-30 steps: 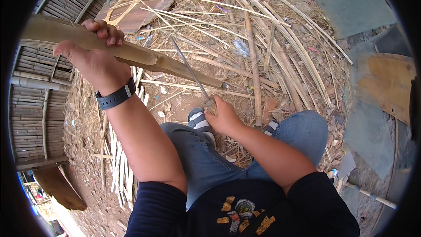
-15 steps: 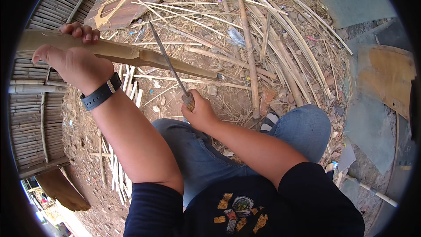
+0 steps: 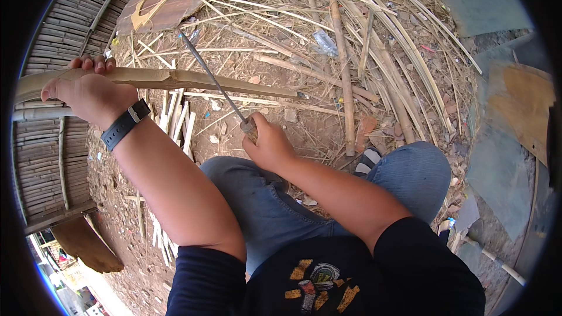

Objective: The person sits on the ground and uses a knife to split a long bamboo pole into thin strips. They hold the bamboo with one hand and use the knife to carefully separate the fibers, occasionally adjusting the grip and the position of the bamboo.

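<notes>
Your left hand grips the bamboo strip; your right hand clamps the knife raised over it; I judge most of the strip is still uncut.

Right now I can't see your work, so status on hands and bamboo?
Left hand grips bamboo strip. Right hand grips knife, blade raised. Nothing between.

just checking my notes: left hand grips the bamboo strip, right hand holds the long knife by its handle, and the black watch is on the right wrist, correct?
Not quite. The black watch is on the left wrist, as the head view shows. The rest stands: the left hand grips the bamboo strip, and the right hand holds the long knife by its handle.
</notes>
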Motion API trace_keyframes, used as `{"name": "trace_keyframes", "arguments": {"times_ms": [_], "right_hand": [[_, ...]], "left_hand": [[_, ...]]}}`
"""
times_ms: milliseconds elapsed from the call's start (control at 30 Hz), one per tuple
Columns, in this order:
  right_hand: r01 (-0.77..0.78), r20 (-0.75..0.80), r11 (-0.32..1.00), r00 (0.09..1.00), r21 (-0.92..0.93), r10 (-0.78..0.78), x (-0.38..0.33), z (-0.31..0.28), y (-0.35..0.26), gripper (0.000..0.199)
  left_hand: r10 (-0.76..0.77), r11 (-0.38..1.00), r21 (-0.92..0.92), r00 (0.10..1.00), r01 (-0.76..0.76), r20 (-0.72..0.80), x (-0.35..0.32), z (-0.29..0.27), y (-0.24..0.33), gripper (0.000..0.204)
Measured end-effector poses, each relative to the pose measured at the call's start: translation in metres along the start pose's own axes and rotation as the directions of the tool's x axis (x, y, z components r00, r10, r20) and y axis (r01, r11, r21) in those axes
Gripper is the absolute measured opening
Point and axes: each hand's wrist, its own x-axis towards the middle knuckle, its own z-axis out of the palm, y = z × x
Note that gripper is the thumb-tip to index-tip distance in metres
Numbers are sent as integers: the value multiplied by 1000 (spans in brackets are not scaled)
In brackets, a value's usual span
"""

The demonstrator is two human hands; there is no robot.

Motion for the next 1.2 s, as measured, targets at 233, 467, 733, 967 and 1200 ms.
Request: {"name": "trace_keyframes", "arguments": {"times_ms": [233,467,733,967,1200], "right_hand": [[-46,-33,997,998,-59,44,3,-4,77,38],[-47,36,989,998,-143,53,0,-10,24,46],[-180,15,963,982,-198,187,10,-20,78,53],[-226,45,956,970,-186,238,13,-24,41,51],[10,38,994,999,-108,-6,9,-11,0,45]], "left_hand": [[-22,999,26,999,23,-43,-11,13,7,70],[-49,997,47,993,54,-105,-8,10,11,71],[-41,999,21,999,42,-23,-20,22,13,74],[-47,999,11,999,48,-24,-2,11,7,73],[-18,999,31,1000,18,-12,-8,14,6,68]]}}
